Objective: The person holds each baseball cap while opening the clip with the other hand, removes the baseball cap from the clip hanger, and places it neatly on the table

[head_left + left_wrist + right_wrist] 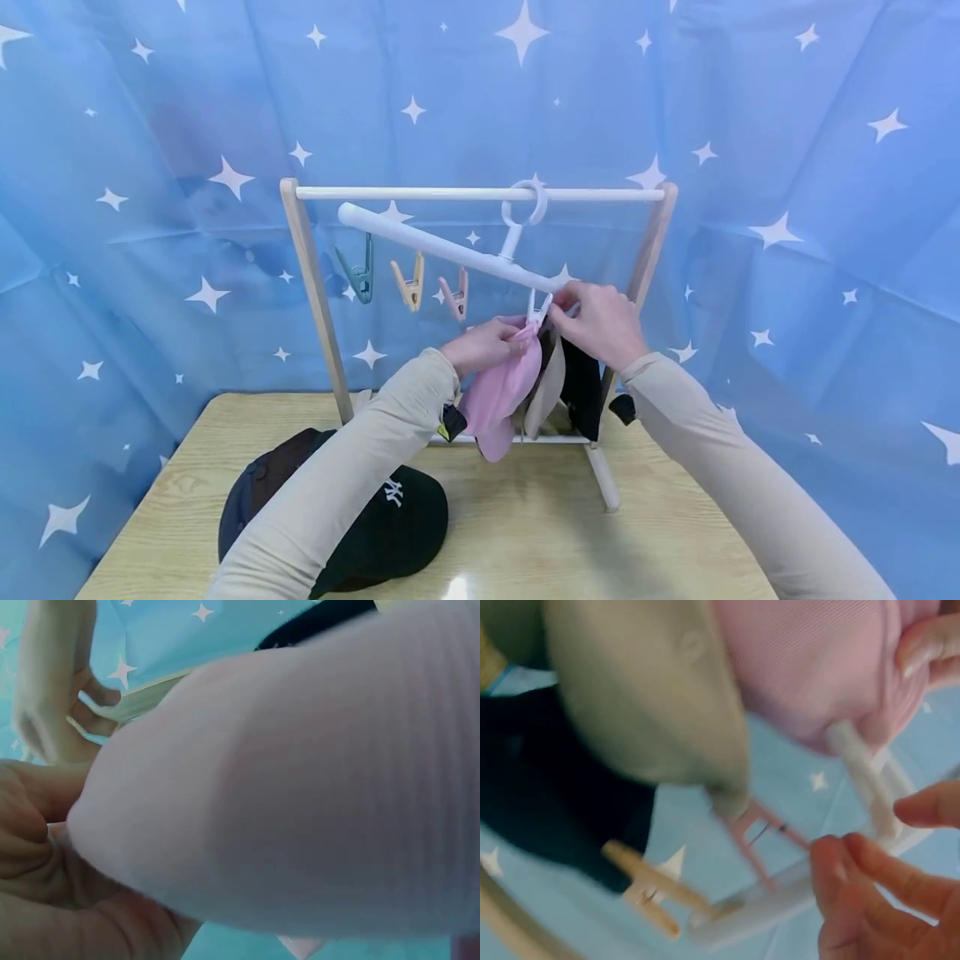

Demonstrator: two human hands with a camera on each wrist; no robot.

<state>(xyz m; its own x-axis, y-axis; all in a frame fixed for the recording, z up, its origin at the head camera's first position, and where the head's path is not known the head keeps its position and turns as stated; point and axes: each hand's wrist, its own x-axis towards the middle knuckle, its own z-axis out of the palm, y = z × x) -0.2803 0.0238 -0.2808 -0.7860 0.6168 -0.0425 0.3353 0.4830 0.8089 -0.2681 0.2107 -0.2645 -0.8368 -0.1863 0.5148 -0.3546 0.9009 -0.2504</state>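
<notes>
A pink cap (504, 392) hangs below the low right part of a tilted white hanger (442, 246). My left hand (483, 346) pinches its upper edge; in the left wrist view the cap (285, 795) covers much of that hand. A white clip (537, 310) bites the cap's edge, its two handles spread apart. My right hand (603, 321) is beside this clip, under the hanger's lower end. In the right wrist view a fingertip meets the clip's handle (870, 784), while the other fingertips stand apart from it.
Beige (547, 387) and black (581, 383) caps hang behind the pink one. Green (360, 271), yellow (410, 283) and pink (456, 293) clips dangle from the hanger. A wooden rack (311, 292) stands on the table (525, 533). Dark caps (405, 521) lie at front left, partly under my left sleeve.
</notes>
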